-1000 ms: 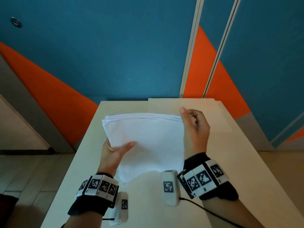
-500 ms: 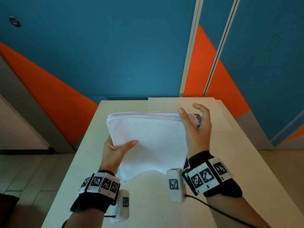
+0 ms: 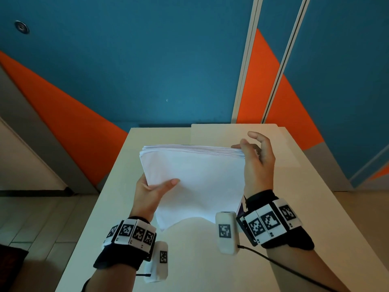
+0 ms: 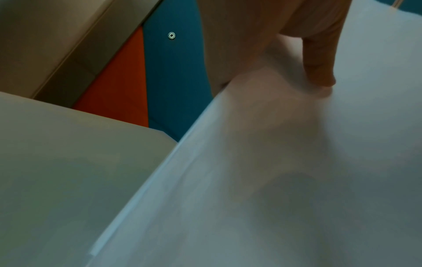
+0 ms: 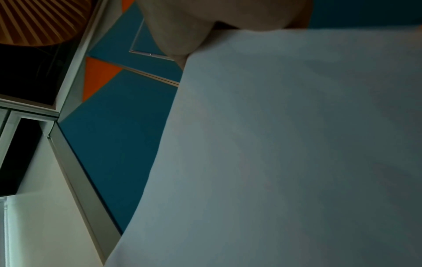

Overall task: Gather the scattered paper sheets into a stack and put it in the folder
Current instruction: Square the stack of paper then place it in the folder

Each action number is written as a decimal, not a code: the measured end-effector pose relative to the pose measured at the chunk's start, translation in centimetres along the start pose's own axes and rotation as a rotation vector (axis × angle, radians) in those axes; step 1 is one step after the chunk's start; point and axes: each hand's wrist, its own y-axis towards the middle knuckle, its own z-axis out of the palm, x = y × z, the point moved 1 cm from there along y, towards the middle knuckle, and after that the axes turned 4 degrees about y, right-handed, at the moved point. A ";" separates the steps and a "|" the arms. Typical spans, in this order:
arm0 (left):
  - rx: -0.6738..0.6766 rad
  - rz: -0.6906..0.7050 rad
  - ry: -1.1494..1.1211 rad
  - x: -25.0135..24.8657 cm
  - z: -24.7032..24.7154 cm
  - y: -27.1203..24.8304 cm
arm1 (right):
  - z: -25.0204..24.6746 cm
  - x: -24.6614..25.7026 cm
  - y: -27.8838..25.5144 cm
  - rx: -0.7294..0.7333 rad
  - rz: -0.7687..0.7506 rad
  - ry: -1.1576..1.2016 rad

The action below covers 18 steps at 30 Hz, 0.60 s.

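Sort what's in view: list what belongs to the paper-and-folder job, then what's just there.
Belongs to the job:
- paper stack, held upright on the table
- folder, lying flat behind the stack
- left hand, gripping the stack's left edge
- right hand, at the stack's right edge

Just there:
- table
- blue and orange wall
- cable from the right wrist

- White paper stack (image 3: pixel 195 180): frame centre, held above the pale rectangular table (image 3: pixel 117 199).
- Left hand (image 3: pixel 150 191): at the stack's lower left edge.
- Right hand (image 3: pixel 257 163): at its right edge.
- Flat cream folder (image 3: pixel 219 133): on the table, behind the stack, upper centre.
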 end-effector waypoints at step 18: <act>-0.165 0.591 0.934 -8.7 0.5 -0.7 | -3.6 -4.9 0.0 0.365 0.359 -0.212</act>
